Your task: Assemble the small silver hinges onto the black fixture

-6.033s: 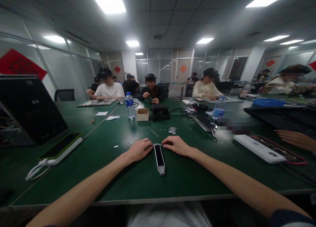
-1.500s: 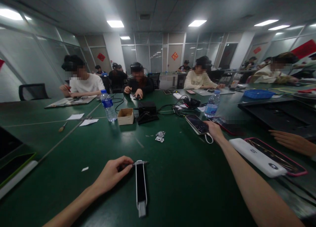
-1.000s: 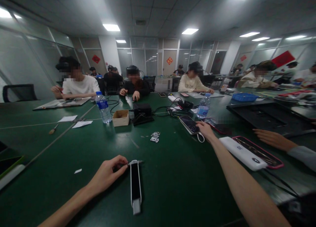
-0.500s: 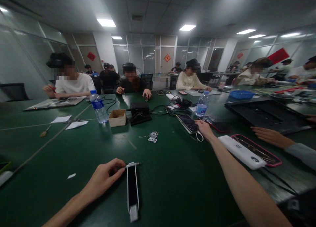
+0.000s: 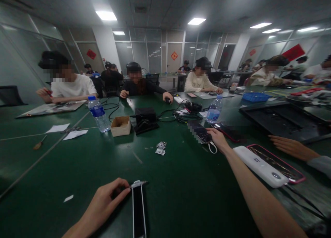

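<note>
Grey rod (image 5: 145,182) pinched in left grip (image 5: 106,200), white-edged strip (image 5: 139,212) beside; best held steady. Right grip (image 5: 218,138) at phone (image 5: 201,131), closure unclear.

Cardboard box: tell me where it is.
In the head view, the cardboard box stands left of centre, between a water bottle and a black device.

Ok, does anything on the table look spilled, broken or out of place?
Nothing looks clearly spilled or broken. A small white scrap lies alone to the left of the left hand, apart from the larger papers farther off, so it looks slightly stray.
</note>
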{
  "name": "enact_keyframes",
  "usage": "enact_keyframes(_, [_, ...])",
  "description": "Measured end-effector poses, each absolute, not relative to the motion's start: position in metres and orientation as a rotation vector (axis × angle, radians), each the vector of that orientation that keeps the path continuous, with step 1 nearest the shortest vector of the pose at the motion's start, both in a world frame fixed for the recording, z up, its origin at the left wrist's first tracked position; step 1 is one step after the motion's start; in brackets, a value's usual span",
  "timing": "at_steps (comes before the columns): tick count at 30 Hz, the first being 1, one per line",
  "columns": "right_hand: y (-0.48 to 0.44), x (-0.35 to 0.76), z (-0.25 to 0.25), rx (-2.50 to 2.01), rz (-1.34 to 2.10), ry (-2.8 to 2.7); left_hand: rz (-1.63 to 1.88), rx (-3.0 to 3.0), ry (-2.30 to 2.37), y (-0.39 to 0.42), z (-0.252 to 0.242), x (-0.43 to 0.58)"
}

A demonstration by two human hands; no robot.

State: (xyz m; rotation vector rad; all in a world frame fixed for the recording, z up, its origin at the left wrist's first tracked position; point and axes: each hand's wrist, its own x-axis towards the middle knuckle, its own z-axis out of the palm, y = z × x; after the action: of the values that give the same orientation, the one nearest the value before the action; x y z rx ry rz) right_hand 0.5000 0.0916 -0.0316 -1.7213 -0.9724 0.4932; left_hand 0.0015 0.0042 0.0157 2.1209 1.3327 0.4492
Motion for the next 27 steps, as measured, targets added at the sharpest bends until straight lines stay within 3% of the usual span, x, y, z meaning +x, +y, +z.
enact_keyframes(27, [0.0877,0.4949,-0.0277,-1.654,0.554,-0.946,0.43,2.117,1.323,0.0045,0.0219,0.0037])
